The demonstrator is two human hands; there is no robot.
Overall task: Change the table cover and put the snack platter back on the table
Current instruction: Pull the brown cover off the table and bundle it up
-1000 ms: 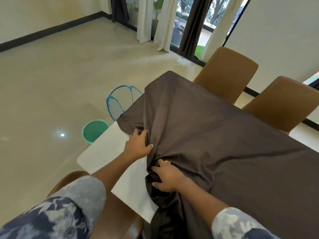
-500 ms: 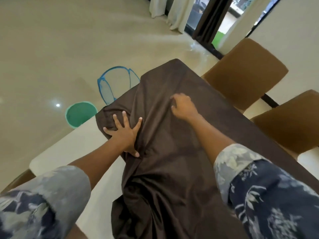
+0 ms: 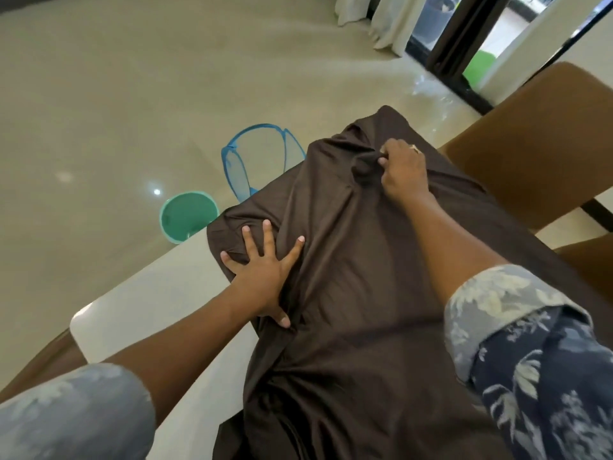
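— Brown cloth, the table cover (image 3: 358,293), is bunched across the white counter (image 3: 159,300), and both of my hands are on it. A second ago they sat side by side at the near edge, gathering it.

— And now?

— My right hand (image 3: 403,174) has reached far across and is closed on a pinch of the cover near the far corner. My left hand (image 3: 262,277) has moved off its fistful and lies open, fingers spread, pressing the cloth flat on the counter near its gathered edge.

— So what does that change for the job?

— I judge I'm anchoring with the left while the right gets ready to draw the far corner out or in. More of the cover has come away from the near-left part of the counter, which shows bare white.

— Is the cover coming off or going on?

— I can't tell from this alone. It's heaped and creased, not spread smooth, so either way the cover step isn't done.

— And the snack platter?

— Not in sight anywhere. I'd say it waits until the cloth lies flat.

— Anything nearby to mind?

— A blue mesh basket (image 3: 258,161) and a green bucket (image 3: 187,215) stand on the floor just past the counter's edge, and a brown chair (image 3: 530,144) sits close on the right, where hanging cloth might catch.
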